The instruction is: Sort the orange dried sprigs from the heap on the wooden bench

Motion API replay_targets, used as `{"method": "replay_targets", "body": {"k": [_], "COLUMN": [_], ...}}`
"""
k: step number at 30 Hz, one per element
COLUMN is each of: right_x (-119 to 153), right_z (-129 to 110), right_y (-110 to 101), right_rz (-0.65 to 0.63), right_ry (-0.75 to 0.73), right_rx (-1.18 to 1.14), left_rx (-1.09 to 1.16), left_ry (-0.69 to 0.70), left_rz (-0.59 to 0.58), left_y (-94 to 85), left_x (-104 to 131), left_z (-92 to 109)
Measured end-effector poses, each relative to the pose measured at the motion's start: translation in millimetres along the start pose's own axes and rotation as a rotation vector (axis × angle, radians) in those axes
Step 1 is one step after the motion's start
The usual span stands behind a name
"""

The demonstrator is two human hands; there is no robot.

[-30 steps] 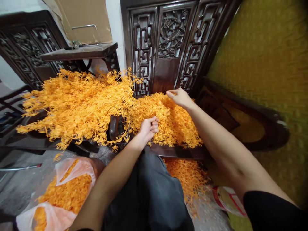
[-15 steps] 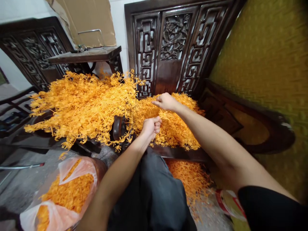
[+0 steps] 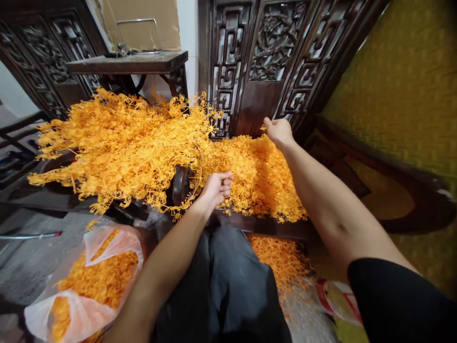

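Two fists, orange sprig diagonal

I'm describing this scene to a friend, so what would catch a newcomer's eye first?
A big heap of bright orange plastic sprigs fills the left and middle, spilling across dark carved wooden furniture. The left hand is closed on sprigs at the centre; the right hand pinches one farther back. An orange-filled plastic bag sits lower left.

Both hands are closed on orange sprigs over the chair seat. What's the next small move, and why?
Probably draw the right hand further up and away while the left hand holds firm. Both fists are shut on orange plastic sprigs above the heap on the dark wooden seat, with the hands well apart, so one more pull should separate what they grip.
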State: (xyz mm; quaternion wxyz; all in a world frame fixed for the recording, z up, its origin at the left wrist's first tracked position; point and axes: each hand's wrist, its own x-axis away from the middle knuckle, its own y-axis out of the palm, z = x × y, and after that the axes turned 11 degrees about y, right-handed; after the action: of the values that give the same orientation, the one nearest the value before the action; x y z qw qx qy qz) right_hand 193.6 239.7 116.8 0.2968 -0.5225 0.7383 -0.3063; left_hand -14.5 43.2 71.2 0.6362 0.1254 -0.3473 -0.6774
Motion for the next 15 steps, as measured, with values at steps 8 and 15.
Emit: {"method": "replay_targets", "body": {"k": [8,15], "right_x": [54.2,109.3], "right_z": [5.3,-4.6], "right_y": [6.2,10.9], "right_rz": [-0.153,-0.4], "right_ry": [-0.128,-0.262], "right_rx": [-0.154,-0.084], "left_rx": [0.066,-0.008], "left_ry": [0.066,0.147], "left_rz": [-0.103,-0.088], "left_y": [-5.9,8.4], "left_x": [-15.0,-10.7], "left_z": [1.5,-3.0]}}
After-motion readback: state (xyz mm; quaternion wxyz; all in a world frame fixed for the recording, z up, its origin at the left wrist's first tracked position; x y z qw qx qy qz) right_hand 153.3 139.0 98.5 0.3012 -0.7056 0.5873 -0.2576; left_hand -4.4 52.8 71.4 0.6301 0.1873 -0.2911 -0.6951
